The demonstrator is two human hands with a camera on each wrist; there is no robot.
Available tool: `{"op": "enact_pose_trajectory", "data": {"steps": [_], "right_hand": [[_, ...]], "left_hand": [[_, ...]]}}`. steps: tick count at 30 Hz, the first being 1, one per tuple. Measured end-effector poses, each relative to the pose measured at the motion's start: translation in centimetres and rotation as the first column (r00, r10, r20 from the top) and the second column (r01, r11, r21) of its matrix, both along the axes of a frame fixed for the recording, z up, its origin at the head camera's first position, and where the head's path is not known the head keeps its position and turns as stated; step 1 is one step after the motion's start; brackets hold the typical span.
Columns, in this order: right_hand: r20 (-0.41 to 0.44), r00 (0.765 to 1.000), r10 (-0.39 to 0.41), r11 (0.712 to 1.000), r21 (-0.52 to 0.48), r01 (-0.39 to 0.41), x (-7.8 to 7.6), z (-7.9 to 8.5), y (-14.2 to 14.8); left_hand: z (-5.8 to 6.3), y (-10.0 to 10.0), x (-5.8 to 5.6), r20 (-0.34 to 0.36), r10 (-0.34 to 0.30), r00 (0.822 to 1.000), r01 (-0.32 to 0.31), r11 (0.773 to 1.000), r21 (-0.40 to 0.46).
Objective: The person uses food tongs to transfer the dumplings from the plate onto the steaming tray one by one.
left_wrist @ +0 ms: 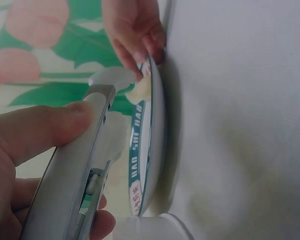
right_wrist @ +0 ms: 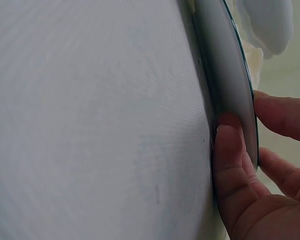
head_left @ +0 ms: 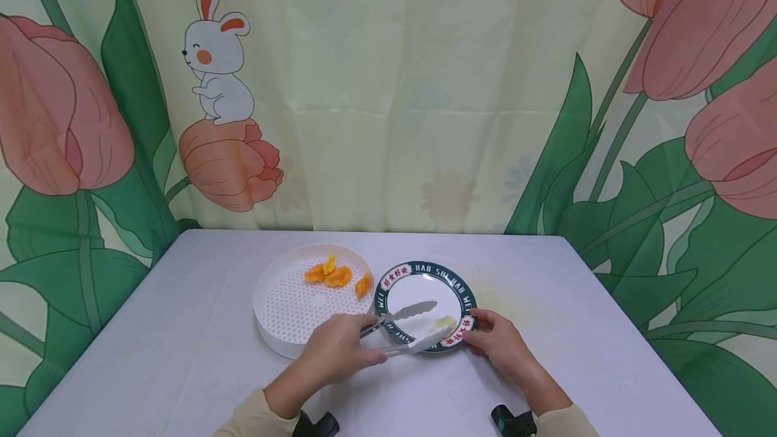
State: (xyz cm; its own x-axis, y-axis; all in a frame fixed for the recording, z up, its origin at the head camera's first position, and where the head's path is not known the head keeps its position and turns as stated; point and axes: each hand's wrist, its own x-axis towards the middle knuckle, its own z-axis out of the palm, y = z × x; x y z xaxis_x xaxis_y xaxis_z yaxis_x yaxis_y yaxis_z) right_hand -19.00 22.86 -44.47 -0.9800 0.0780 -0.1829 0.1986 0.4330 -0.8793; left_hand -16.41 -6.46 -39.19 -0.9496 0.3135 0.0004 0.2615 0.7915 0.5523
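Observation:
My left hand grips a pair of tongs, thumb on one arm and fingers round the other in the left wrist view. The jaws of the tongs stand apart over a round plate with a dark green lettered rim. A small pale yellow, dumpling-like piece is at the plate's near right side, close to the lower tong arm. My right hand pinches the plate's right rim. In the right wrist view, the thumb lies against the underside of the plate.
Left of the plate, a round white perforated tray bears several orange and yellow dumpling-like pieces. Both dishes are on a table with a white cloth. A curtain printed with tulips and a rabbit hangs behind.

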Motion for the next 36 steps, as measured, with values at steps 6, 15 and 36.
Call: {"op": "enact_pose_trajectory", "data": {"steps": [6, 15, 36], "right_hand": [[0.003, 1.0, -0.002, 1.0, -0.007, 0.002, -0.11, -0.05, 0.07], [-0.003, 1.0, 0.007, 1.0, 0.001, -0.007, -0.19, -0.24, 0.18], [0.005, 1.0, 0.001, 1.0, 0.0, -0.001, -0.1, -0.02, 0.04]], "left_hand": [[-0.42, 0.34, -0.11, 0.033, -0.005, 0.999, 0.004, 1.0, 0.007], [-0.63, 0.38, -0.19, 0.031, -0.022, 0.999, 0.022, 1.0, 0.009], [-0.53, 0.04, -0.1, 0.013, -0.056, 0.998, 0.055, 0.997, 0.055]]}}
